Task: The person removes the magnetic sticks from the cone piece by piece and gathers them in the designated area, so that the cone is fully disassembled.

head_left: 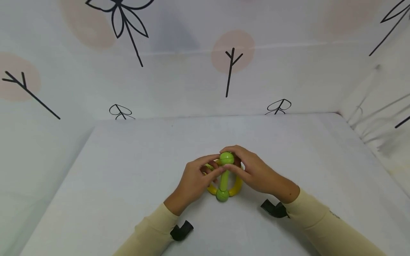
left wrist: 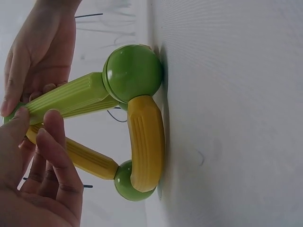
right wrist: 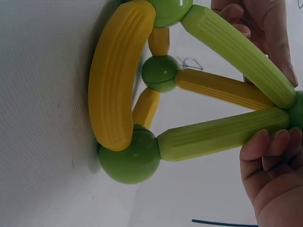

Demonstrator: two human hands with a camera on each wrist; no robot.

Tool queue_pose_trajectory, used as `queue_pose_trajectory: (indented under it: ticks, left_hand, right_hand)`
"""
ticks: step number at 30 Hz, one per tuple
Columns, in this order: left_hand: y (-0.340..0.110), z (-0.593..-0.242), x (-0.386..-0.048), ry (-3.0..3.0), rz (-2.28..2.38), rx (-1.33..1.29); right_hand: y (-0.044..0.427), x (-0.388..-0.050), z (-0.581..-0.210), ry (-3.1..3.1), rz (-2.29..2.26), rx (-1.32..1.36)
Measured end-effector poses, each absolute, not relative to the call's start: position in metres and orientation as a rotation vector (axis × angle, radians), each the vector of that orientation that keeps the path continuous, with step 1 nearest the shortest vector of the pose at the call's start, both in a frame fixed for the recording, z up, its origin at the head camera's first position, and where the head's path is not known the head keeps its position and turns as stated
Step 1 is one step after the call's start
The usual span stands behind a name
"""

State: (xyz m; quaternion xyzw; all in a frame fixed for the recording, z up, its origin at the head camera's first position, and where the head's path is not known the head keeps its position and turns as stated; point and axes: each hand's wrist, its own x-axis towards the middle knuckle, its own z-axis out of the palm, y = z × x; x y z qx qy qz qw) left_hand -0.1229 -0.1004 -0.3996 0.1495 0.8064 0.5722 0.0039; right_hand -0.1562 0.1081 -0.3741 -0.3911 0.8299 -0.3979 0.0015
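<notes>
A pyramid [head_left: 223, 180] of toy balls and rods stands on the table. Curved yellow rods [right wrist: 113, 78] and green balls [left wrist: 135, 71] make its base. Two light green rods [right wrist: 222, 132] and a straight yellow rod [right wrist: 222, 87] slope up to the green top ball [head_left: 226, 158]. My left hand [head_left: 196, 179] pinches near the apex, its thumb on a light green rod and its index finger reaching to the top ball. From the other side my right hand [head_left: 256, 170] holds the top ball and rod ends between thumb and fingers. Some fingertips are hidden behind the toy.
A white table [head_left: 128, 170] lies under the toy. White cloth [head_left: 179, 85] with black plant drawings and pale pink spots hangs behind and at the sides. Black mounts [head_left: 181, 231] stick out by both cream sleeves [head_left: 320, 220].
</notes>
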Motion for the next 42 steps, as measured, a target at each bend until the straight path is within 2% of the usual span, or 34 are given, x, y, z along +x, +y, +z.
queue_pose_trajectory:
  ticks: [17,32,42]
  left_hand:
    - [-0.099,-0.399,-0.124,2.562,1.79,0.521]
    - [-0.092,-0.402,-0.117,2.891,1.604,0.613]
    - [-0.088,-0.401,-0.117,3.025,1.467,0.666]
  right_hand:
    - [0.109,-0.157,-0.37,2.556,-1.248,-1.195]
    - [0.113,-0.158,-0.373,2.489,-1.444,-1.062]
    - [0.132,-0.191,-0.386,2.841,-1.303,-0.855]
